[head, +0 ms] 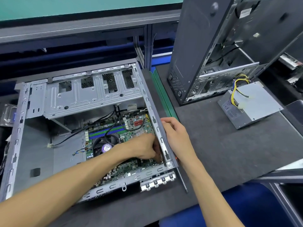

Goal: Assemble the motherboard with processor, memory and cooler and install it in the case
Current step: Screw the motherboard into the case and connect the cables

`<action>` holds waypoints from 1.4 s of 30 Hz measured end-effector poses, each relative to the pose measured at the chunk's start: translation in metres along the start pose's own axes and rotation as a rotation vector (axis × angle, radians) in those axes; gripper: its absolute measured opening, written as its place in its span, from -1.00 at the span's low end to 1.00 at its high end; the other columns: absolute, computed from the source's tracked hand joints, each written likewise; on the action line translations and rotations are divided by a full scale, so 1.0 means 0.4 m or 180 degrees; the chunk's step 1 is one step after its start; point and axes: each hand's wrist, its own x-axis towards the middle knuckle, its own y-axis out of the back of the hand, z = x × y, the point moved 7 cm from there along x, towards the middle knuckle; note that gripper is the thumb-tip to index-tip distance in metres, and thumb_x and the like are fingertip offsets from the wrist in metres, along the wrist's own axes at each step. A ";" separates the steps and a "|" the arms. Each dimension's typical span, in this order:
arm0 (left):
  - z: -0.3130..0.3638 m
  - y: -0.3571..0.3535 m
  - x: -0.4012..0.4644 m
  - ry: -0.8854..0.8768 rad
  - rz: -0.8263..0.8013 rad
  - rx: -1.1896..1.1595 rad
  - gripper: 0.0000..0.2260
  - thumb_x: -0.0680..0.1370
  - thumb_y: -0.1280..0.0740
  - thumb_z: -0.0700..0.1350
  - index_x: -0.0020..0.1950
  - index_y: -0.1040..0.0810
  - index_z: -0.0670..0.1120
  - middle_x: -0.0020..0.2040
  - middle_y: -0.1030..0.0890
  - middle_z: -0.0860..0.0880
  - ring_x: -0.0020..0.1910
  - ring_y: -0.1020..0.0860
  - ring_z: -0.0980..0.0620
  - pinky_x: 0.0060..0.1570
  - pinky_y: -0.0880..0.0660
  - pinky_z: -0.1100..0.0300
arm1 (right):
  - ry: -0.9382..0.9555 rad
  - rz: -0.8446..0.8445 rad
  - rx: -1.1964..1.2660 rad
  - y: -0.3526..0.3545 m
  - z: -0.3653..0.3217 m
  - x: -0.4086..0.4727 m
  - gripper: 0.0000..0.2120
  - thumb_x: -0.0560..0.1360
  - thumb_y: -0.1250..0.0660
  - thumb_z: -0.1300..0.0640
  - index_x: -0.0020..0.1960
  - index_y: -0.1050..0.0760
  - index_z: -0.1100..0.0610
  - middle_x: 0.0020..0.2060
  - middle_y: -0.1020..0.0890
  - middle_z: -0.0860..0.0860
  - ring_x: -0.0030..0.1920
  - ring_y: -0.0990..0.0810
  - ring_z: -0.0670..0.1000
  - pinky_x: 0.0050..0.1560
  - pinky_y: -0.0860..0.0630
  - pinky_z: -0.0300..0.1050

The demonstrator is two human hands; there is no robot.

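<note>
The silver case (19,128) lies on its side with the open face up. The green motherboard (141,128) sits in its right half, carrying blue and green memory slots (105,131) and the black cooler fan (105,145). My left hand (144,148) reaches into the case, fingers bunched downward at the board's right edge by the case wall. Anything between the fingertips is hidden. My right hand (175,133) grips the case's right rim from outside, fingers curled over it.
A screwdriver (182,181) lies on the dark mat under my right forearm. A second black case (193,51) stands upright at the right, with a grey power supply (255,105) and its yellow wires beside it. Loose black cables cross the board.
</note>
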 end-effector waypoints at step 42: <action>0.010 0.011 0.006 0.0032 0.0667 0.0195 -0.69 0.44 -0.46 -0.15 -0.44 -0.43 -0.03 -0.66 -0.42 0.16 -0.58 -0.40 0.21 -0.47 -0.39 0.27 | -0.0004 0.0157 0.0011 -0.008 0.005 0.004 -0.83 0.65 -0.21 0.13 0.03 -0.56 -0.06 -0.05 -0.66 -0.06 -0.03 -0.62 -0.11 -0.04 -0.51 -0.22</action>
